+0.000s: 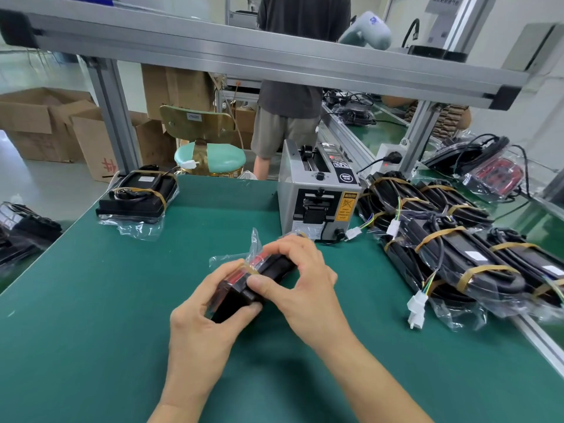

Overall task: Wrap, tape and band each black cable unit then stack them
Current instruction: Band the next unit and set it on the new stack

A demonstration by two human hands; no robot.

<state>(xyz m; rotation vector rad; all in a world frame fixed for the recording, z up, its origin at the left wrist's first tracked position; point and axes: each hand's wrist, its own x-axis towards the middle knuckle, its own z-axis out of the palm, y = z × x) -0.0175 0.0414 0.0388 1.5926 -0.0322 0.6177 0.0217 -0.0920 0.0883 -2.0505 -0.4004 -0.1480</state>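
A black cable unit (241, 296) with a red part, partly in a clear plastic bag (254, 244), is held just above the green table (91, 300) at its middle. My left hand (201, 315) grips its near end from below and the left. My right hand (300, 270) curls over its top and far side, thumb pressed on the near face. A tan rubber band (248, 268) crosses the unit between my hands. A grey tape dispenser (317, 193) stands behind. Banded units lie stacked at the far left (137, 196) and piled at the right (442, 239).
An aluminium frame (244, 53) spans overhead, with posts at the table's back corners. A person (290, 96) stands behind the table beside a green stool (210, 157). Cardboard boxes (45, 123) sit on the floor at left. Loose white connectors (416, 309) trail from the right pile.
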